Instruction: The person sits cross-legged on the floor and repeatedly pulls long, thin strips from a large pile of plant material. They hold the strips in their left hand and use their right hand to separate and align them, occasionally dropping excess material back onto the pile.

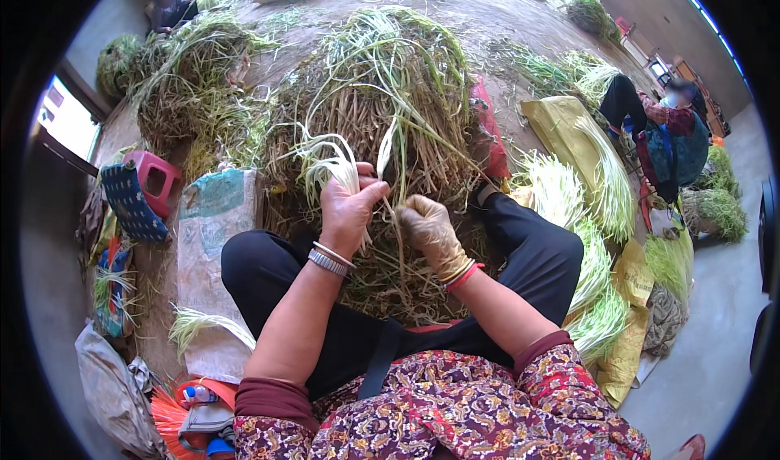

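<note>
My bare left hand (352, 207), with a watch and a bangle at the wrist, grips a bunch of peeled white stalks (336, 172), which curl over to the left. My right hand (431, 234) wears a tan glove. Its fingers are closed at a thin plant stalk (400, 207) beside the left hand's fingertips; the exact pinch is partly hidden. Just beyond both hands stands a large heap of unpeeled stalks (390, 113), with brown stems and green leaves. Dry plant scraps (396, 277) lie between my knees.
To the right, pale peeled stalks (591, 277) lie on yellow woven sacks (627, 301). A white woven sack (213, 234) and a pink plastic stool (159, 180) are at left. One person (670, 125) sits at right, another (170, 6) at far left. More bundles (195, 82) stand beyond.
</note>
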{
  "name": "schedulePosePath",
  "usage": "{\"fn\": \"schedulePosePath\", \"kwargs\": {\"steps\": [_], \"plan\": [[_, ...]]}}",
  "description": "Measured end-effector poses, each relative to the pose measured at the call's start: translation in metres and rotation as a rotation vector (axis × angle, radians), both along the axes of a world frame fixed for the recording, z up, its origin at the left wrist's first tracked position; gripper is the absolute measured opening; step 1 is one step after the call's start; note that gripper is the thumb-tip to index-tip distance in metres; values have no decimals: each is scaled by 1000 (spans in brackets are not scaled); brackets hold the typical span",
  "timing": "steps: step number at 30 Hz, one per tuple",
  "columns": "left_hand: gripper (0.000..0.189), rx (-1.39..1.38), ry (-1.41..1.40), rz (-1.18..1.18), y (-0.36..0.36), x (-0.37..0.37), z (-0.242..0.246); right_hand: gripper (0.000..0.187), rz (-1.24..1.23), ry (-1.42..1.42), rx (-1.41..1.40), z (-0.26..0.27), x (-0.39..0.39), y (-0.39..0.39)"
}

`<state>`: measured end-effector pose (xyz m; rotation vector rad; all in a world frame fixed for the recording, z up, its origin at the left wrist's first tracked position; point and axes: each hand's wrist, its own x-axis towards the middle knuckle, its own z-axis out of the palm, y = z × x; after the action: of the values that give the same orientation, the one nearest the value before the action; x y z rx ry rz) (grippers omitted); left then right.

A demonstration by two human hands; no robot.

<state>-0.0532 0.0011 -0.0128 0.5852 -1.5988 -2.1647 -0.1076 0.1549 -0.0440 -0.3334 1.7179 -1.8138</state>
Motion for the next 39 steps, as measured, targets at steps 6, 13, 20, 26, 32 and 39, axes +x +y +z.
{"fn": "schedulePosePath", "kwargs": {"steps": [6, 13, 20, 26, 32, 39], "plan": [[35, -5, 66, 62, -14, -4, 19, 29, 273, 528, 874, -66, -27, 53], [23, -5, 73, 1, -6, -6, 14, 22, -121, 736, -1, 13, 6, 21], [18, -288, 65, 80, -19, -5, 6, 18, 173, -85, -214, 27, 19, 20], [25, -189, 22, 184, -53, 5, 13, 19, 65, 35, -310, 53, 16, 49], [24, -144, -14, -42, -34, 18, 9, 13, 86, 155, -192, 37, 25, 38], [36, -193, -3, -51, 7, 32, 5, 14, 17, 393, -13, 22, 34, 9]]}}
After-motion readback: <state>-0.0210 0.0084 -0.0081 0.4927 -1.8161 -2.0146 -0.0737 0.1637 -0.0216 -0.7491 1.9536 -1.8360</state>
